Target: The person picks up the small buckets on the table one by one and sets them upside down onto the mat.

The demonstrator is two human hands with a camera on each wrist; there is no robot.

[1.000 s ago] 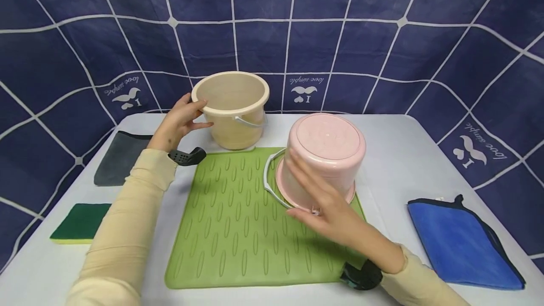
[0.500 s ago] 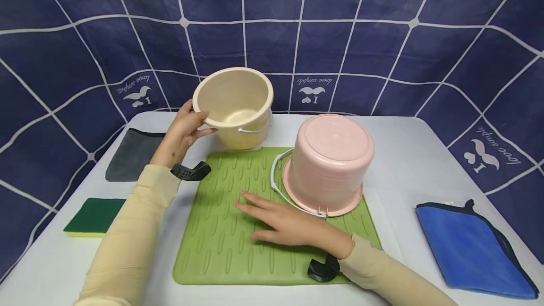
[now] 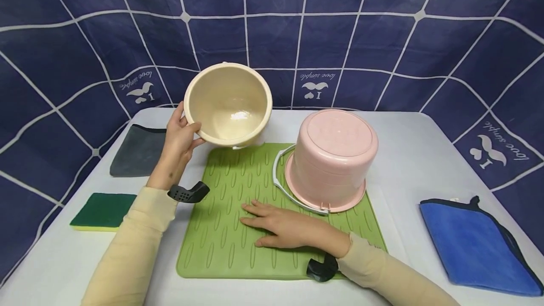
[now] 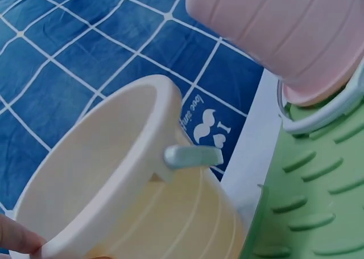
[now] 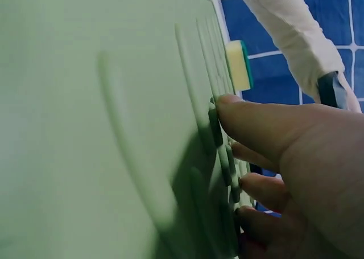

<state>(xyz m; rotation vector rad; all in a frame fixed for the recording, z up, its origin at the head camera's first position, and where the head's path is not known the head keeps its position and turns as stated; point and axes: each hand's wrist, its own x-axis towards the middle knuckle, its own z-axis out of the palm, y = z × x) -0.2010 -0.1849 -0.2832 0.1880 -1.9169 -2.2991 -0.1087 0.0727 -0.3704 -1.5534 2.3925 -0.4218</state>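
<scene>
My left hand [image 3: 180, 138] grips the rim of a cream bucket [image 3: 229, 100] at its left side, thumb over the edge. The bucket is tilted so its open mouth faces me, and its inside holds nothing that I can see. In the left wrist view the thumb tip touches the cream rim [image 4: 94, 199]. My right hand [image 3: 284, 225] rests on the green ridged mat [image 3: 225, 249] with its fingers spread. Just beyond it a pink bucket [image 3: 335, 155] stands upside down on the mat, its grey handle [image 3: 278, 178] lying to the left.
A green and yellow sponge [image 3: 102, 209] and a dark grey cloth [image 3: 138, 150] lie on the left of the white table [image 3: 408, 155]. A folded blue cloth [image 3: 476, 244] is at the right. Behind the table hangs a blue checked cloth [image 3: 272, 41].
The cream bucket has gone from upright to tilted, its mouth swung towards me. My right hand has moved left from the pink bucket's side down to the mat.
</scene>
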